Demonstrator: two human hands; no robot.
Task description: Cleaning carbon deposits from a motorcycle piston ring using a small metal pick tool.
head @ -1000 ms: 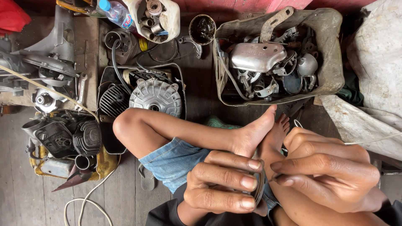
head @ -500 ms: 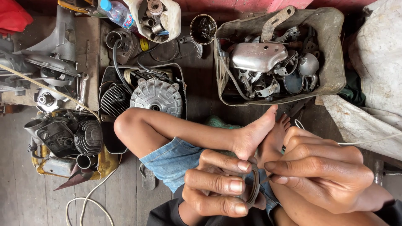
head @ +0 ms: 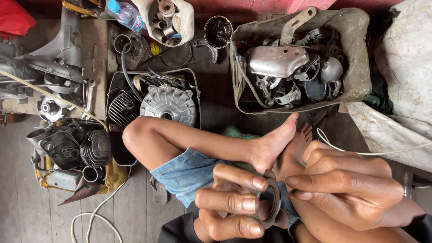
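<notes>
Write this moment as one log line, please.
left hand: grips dark ring | right hand: pinches ring's top edge | near: bare foot, tub of metal parts

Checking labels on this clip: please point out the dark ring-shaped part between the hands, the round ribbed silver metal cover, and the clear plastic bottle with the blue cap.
dark ring-shaped part (head: 273,208), head view, lower curve.
round ribbed silver metal cover (head: 168,105), head view, centre.
clear plastic bottle with the blue cap (head: 127,15), head view, body.

Ring (head: 272,207) half hidden behind fingers (head: 234,204)
</notes>
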